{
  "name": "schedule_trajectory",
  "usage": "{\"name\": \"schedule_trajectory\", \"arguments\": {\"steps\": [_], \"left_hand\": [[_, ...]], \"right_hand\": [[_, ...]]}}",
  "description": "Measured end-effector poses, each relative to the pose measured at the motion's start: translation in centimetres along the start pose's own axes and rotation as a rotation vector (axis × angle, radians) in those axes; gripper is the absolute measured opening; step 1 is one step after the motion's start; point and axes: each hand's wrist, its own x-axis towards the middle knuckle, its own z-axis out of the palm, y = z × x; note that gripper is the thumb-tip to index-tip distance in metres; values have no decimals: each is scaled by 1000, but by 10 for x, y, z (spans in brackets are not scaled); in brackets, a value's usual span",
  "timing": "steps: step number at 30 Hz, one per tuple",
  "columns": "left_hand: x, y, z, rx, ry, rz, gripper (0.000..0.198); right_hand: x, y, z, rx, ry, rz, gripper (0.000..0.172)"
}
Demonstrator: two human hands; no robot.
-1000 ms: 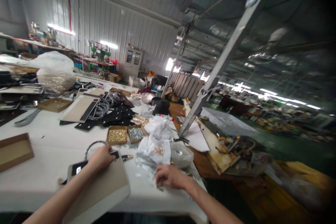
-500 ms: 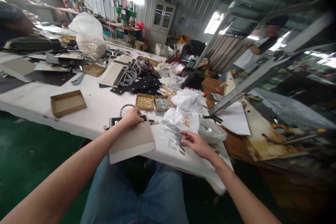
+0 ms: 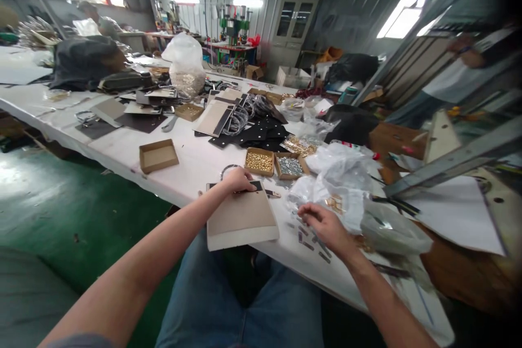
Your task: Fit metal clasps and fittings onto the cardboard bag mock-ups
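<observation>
A beige flat panel (image 3: pixel 244 220) with a black strip along its far side lies at the table's near edge, over my lap. My left hand (image 3: pixel 240 180) is closed at the black strip, its fingers curled and pressing there. A strap end with metal (image 3: pixel 272 194) sticks out to the right of the panel, and a handle loop (image 3: pixel 229 171) shows behind it. Over the table to the right is my right hand (image 3: pixel 326 225), thumb and fingertips drawn together; whatever may be between them is too small to make out. Small metal strips (image 3: pixel 306 243) lie just below its fingers.
Past the panel stand a box of gold fasteners (image 3: pixel 260 162) and a box of silver ones (image 3: pixel 289 166). An empty cardboard box (image 3: pixel 159 156) is at left. Plastic bags (image 3: pixel 338 174) crowd the right, near a metal post (image 3: pixel 448 157). Stacked panels (image 3: pixel 218 117) lie farther back.
My view has turned left, so the scene sits farther right. My right hand's fingers have gone from spread to drawn together and lifted off the metal strips. My left hand stays on the panel.
</observation>
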Motion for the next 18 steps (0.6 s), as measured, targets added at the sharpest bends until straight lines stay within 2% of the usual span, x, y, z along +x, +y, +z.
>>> {"name": "schedule_trajectory", "arguments": {"steps": [5, 8, 12, 15, 18], "left_hand": [[-4, 5, 0, 16, 22, -19, 44], [-12, 11, 3, 50, 61, 6, 46], [-17, 13, 13, 93, 132, 58, 41], [-8, 7, 21, 76, 114, 82, 34], [-3, 7, 23, 87, 125, 62, 33]], "right_hand": [[36, -33, 41, 73, -32, -55, 31], [52, -48, 55, 97, -28, -89, 29], [66, -61, 63, 70, 10, -209, 28], [75, -64, 63, -52, 58, -332, 34], [77, -67, 64, -168, -43, -379, 35]]}}
